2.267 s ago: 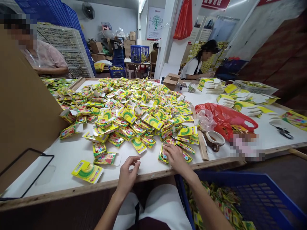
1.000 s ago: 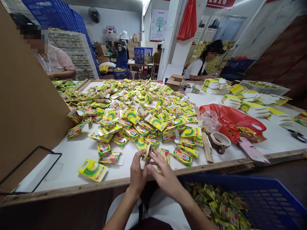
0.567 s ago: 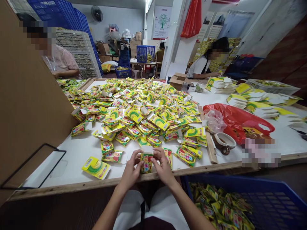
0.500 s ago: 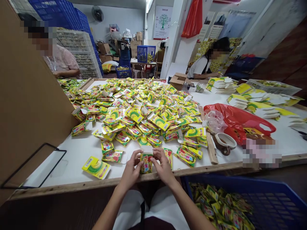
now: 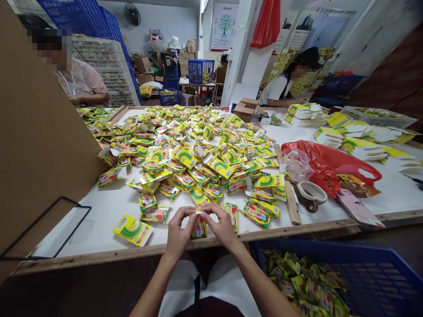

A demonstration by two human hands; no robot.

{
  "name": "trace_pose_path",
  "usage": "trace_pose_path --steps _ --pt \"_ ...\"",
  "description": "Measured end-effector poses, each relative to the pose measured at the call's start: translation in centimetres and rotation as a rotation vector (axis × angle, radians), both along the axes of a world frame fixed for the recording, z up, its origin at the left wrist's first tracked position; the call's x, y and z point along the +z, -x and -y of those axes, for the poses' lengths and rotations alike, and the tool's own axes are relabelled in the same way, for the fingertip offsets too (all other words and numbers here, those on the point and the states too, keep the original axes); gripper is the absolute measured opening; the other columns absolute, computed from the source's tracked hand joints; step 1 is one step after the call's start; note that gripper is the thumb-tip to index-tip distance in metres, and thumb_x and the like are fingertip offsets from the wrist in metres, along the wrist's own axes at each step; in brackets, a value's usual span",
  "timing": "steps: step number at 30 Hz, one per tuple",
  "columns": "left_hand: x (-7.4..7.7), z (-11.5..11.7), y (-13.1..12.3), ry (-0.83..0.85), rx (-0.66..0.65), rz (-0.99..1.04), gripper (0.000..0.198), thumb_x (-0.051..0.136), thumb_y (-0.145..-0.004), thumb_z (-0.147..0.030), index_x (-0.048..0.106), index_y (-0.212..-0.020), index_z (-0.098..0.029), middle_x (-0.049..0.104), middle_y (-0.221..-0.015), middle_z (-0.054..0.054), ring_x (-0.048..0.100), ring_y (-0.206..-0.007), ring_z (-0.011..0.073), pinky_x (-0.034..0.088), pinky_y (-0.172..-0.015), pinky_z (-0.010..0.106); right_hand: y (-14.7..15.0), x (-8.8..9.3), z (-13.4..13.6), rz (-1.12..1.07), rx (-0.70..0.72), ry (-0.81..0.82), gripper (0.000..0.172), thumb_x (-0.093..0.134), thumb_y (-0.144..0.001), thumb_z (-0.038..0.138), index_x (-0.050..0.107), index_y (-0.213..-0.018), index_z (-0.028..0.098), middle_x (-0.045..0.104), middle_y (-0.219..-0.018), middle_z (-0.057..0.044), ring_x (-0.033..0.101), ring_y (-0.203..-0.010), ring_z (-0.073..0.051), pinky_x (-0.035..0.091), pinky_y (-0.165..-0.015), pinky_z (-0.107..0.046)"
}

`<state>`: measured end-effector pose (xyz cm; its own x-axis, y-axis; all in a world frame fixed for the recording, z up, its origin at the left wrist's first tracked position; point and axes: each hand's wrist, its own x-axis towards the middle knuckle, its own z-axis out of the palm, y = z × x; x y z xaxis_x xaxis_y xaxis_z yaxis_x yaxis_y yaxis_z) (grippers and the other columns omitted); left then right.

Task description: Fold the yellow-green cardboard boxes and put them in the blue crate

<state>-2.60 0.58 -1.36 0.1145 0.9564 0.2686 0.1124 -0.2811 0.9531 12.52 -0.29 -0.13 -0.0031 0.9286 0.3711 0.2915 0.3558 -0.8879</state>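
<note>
A workroom (image 5: 168, 22) with pale walls surrounds a white tabletop (image 5: 89, 240) trimmed in rough wood (image 5: 109, 254). A smooth cardboard panel (image 5: 49, 145) leans at left; glossy, box-shaped cartons (image 5: 183, 156) heap the middle. Below right sits a slatted blue plastic basket (image 5: 373, 270); above it, a crinkled red plastic bag (image 5: 325, 165) lies beside a rounded mug (image 5: 317, 198). At the near edge, left hand (image 5: 178, 231) and right hand (image 5: 223, 226) pinch one small carton (image 5: 198, 229) between them — its white flap, upright half a second ago, no longer stands up.
</note>
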Motion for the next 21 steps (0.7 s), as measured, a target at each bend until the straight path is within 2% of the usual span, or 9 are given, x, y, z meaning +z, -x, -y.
trace_pose_path --steps 5,10,13,17,21 --pt "0.8 -0.3 -0.1 0.073 0.043 -0.001 0.014 0.059 -0.081 -0.027 0.063 -0.088 -0.016 0.067 -0.089 0.006 0.063 -0.085 0.0172 0.049 -0.077 0.028 0.5 0.0 -0.3 0.027 -0.084 0.023 0.010 0.056 -0.085 0.022 0.066 -0.085 0.020 0.067 -0.085 -0.004 0.061 -0.083 -0.018 0.048 -0.075 -0.030" --pt "0.9 -1.1 -0.3 0.116 0.077 -0.002 0.014 0.059 -0.081 -0.029 0.064 -0.081 -0.016 0.066 -0.077 0.003 0.061 -0.073 0.0148 0.048 -0.068 0.024 0.6 0.0 -1.2 0.030 -0.097 0.088 0.012 0.055 -0.085 0.025 0.066 -0.083 0.018 0.067 -0.078 -0.003 0.062 -0.073 -0.017 0.048 -0.067 -0.027" --pt "0.5 -1.0 0.0 0.120 0.046 -0.011 0.016 0.058 -0.082 -0.030 0.065 -0.081 -0.016 0.067 -0.079 0.003 0.062 -0.076 0.0157 0.048 -0.071 0.025 0.4 -0.2 -1.1 0.020 -0.072 0.103 0.012 0.056 -0.085 0.026 0.065 -0.083 0.018 0.067 -0.079 -0.003 0.062 -0.074 -0.017 0.048 -0.068 -0.027" --pt "-0.3 -0.7 0.5 0.061 0.009 -0.019 0.015 0.058 -0.083 -0.028 0.066 -0.087 -0.017 0.067 -0.090 0.006 0.062 -0.089 0.0184 0.048 -0.081 0.029 0.0 -0.8 -0.5 -0.030 -0.011 0.114 0.012 0.059 -0.084 0.026 0.067 -0.087 0.019 0.068 -0.081 -0.003 0.063 -0.077 -0.017 0.049 -0.071 -0.028" --pt "-0.1 -0.5 0.6 -0.012 0.013 -0.068 0.013 0.057 -0.083 -0.026 0.067 -0.085 -0.018 0.067 -0.089 0.006 0.062 -0.089 0.0192 0.048 -0.082 0.032 0.6 -1.3 -0.5 -0.048 -0.017 0.092 0.012 0.059 -0.083 0.026 0.069 -0.084 0.019 0.068 -0.080 -0.004 0.063 -0.077 -0.018 0.050 -0.071 -0.029"
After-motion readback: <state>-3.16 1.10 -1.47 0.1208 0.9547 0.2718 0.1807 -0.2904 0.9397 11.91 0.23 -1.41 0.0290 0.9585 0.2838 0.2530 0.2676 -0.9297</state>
